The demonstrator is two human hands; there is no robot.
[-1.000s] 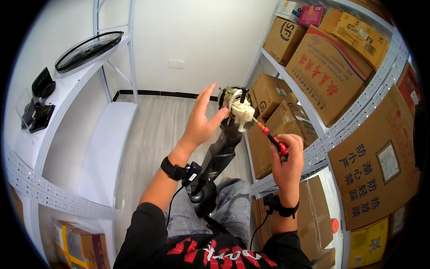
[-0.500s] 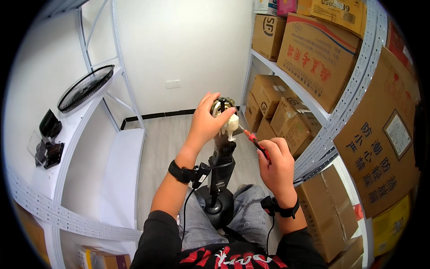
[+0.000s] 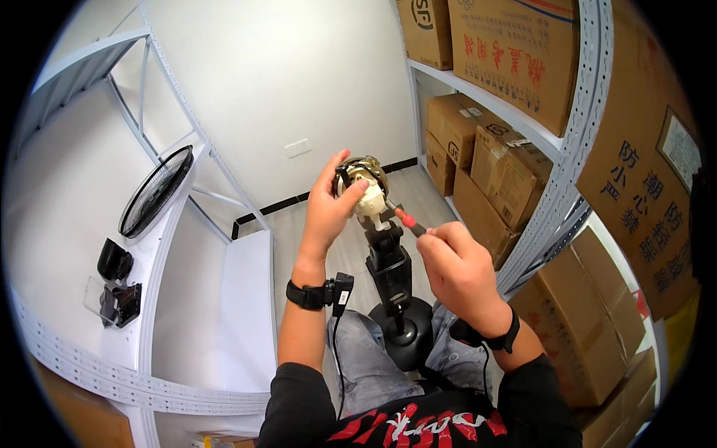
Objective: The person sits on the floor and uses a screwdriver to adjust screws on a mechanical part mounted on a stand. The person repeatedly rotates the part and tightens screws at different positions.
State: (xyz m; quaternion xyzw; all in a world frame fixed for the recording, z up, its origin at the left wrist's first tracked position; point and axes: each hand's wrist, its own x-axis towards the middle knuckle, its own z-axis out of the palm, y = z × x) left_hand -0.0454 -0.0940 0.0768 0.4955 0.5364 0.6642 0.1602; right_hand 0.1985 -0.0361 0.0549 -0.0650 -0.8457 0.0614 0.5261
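A fan motor (image 3: 369, 196) with a cream plastic gear housing sits at the top of a black fan stand (image 3: 390, 272). My left hand (image 3: 328, 205) wraps round the motor's left side, thumb across the cream part. In my right hand (image 3: 461, 270) is a screwdriver (image 3: 409, 221) with a red and dark handle. Its shaft points up and left, the tip at the right side of the cream housing; whether it sits in a screw I cannot tell. The stand's round black base (image 3: 407, 340) rests between my knees.
On the left shelf (image 3: 142, 299) lie a black fan grille (image 3: 157, 190), a black plastic cover (image 3: 115, 260) and a small dark part (image 3: 123, 305). Cardboard boxes (image 3: 508, 175) fill the right rack. A large carton (image 3: 642, 149) stands close at my right. A white wall (image 3: 291, 82) is ahead.
My view has tilted and shifted. The motor now leans more to the left in my left hand, showing more of its metal side. The screwdriver stays against the cream housing.
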